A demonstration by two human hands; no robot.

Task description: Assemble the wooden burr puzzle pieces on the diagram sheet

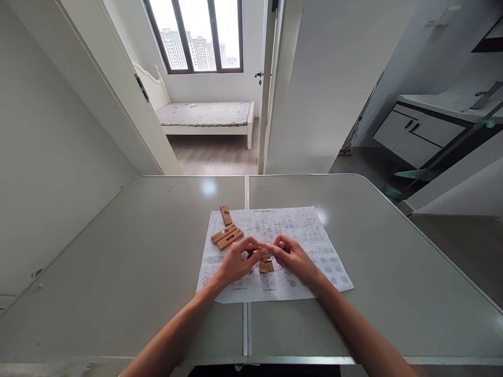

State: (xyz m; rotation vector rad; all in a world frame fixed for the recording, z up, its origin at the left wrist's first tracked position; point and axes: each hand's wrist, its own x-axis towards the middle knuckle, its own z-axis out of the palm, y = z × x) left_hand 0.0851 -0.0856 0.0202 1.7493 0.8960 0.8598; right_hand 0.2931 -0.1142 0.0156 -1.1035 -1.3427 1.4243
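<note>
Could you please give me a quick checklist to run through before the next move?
1. Grip on the held wooden piece: ok, left hand and right hand both have fingertips on it.
2. Loose wooden pieces in sight: ok, beyond the left hand.
3. Printed sheet spread on the table: ok.
4. Sheet fully uncovered: not ok, hands and wood hide parts.
5. Held piece joined to the wood just below: cannot tell.

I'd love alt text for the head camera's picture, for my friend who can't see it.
A person's left hand and right hand hold a small wooden piece between them over a printed sheet on a table. Loose wooden pieces lie near the left hand, at the sheet's upper left. Beyond the table are a bed and a window.
</note>
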